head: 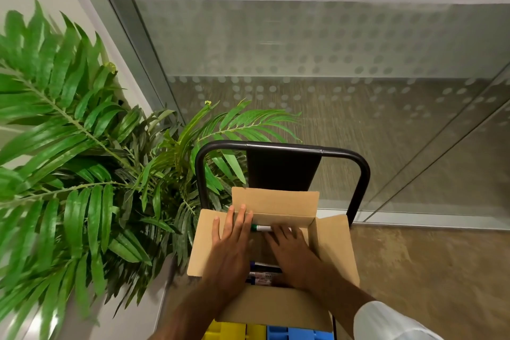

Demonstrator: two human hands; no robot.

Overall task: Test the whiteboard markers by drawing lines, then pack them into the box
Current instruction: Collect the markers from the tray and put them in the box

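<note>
I look down into an open brown box. It sits on a black chair. My left hand lies flat on the left side of the box, and its fingers are straight and a little apart. My right hand is inside the box. Its fingers lie over one end of a green marker by the far wall of the box. I cannot tell if they grip it or only touch it. More markers lie in the box on the near side, between my wrists. A big green plant stands to the left of the chair.
</note>
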